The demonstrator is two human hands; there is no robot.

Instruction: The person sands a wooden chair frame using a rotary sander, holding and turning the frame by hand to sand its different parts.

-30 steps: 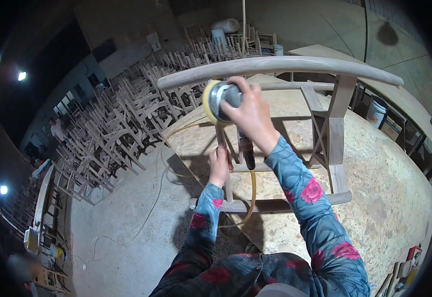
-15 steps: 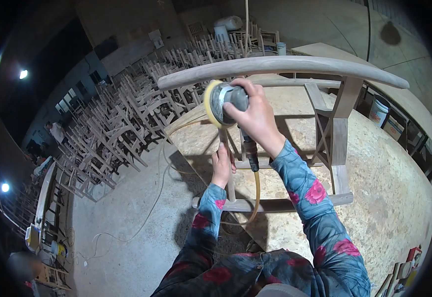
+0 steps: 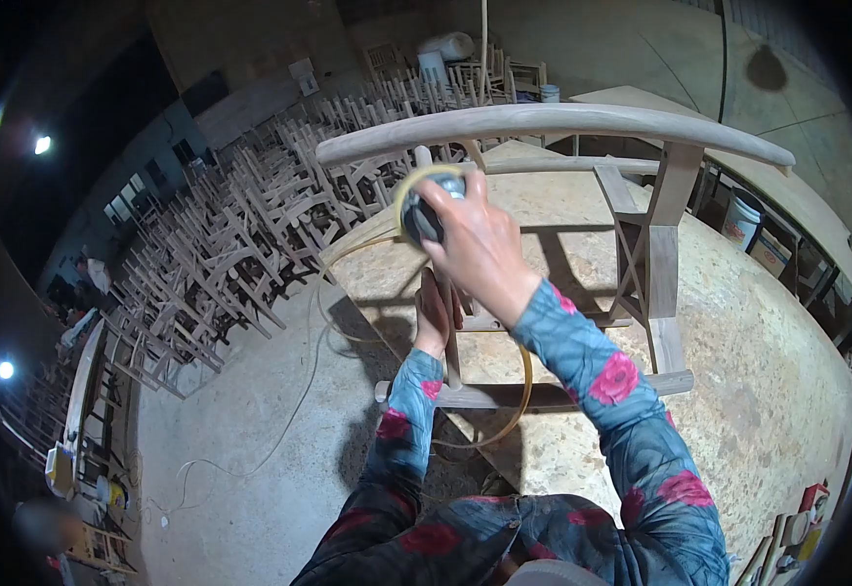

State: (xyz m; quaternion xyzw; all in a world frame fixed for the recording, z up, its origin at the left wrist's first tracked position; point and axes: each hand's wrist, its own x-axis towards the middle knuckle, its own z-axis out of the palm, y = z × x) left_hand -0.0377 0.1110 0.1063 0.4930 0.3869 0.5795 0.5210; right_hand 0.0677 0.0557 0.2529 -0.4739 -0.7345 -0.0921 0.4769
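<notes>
A pale wooden chair frame [image 3: 553, 120] lies on the work table [image 3: 758, 332], its long curved rail toward the far side. My right hand [image 3: 489, 244] is closed over the top of a round power sander [image 3: 422, 219] with a yellow-edged pad. The sander is tilted against the upper part of a narrow wooden bar of the frame; my hand hides part of the contact. Lower on that bar [image 3: 453, 361], my left hand [image 3: 433, 314] is wrapped round the wood, its fingers partly hidden behind it. A yellowish hose [image 3: 526, 391] loops down below my right forearm.
Many wooden chair frames [image 3: 221, 244] stand crowded on the floor to the left and back. A long side table [image 3: 807, 195] runs along the right, with a white bucket [image 3: 742, 221] and a cardboard box [image 3: 772, 256] beneath. A thin hose [image 3: 299, 410] trails across the floor.
My right hand has turned and tilted the sander, and its wrist has shifted left and down. My left hand stays on the bar with its fingers reaching slightly higher. The view has shifted slightly.
</notes>
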